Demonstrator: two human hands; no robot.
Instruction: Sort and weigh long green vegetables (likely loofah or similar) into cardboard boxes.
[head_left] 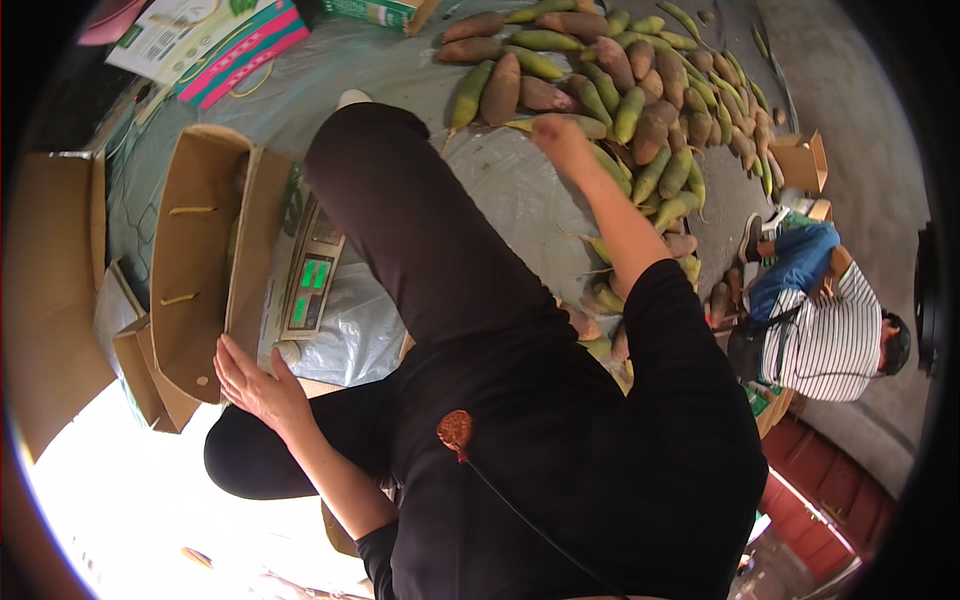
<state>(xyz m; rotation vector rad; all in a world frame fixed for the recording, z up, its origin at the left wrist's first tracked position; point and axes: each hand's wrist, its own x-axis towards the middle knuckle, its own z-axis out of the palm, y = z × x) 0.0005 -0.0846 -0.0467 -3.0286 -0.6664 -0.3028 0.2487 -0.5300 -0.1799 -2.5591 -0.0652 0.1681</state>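
My left hand (262,390) has its fingers stretched out, resting at the near edge of an open cardboard box (192,275) with yellow cord handles. The box stands beside a weighing scale (306,290) with lit green displays. Little of the box's contents can be made out. Farther off to the right, my right hand (563,143) is curled on a long green radish (592,127) at the near side of a heap. Its fingertips are partly hidden. Around it lie several green radishes (628,114) and reddish-brown roots (655,130).
Plastic sheeting (500,185) covers the floor under the heap. Another large cardboard box (55,300) stands at far left, with a printed carton (235,55) beyond. At right, a person in a striped shirt (835,330) sits near a small open box (798,162).
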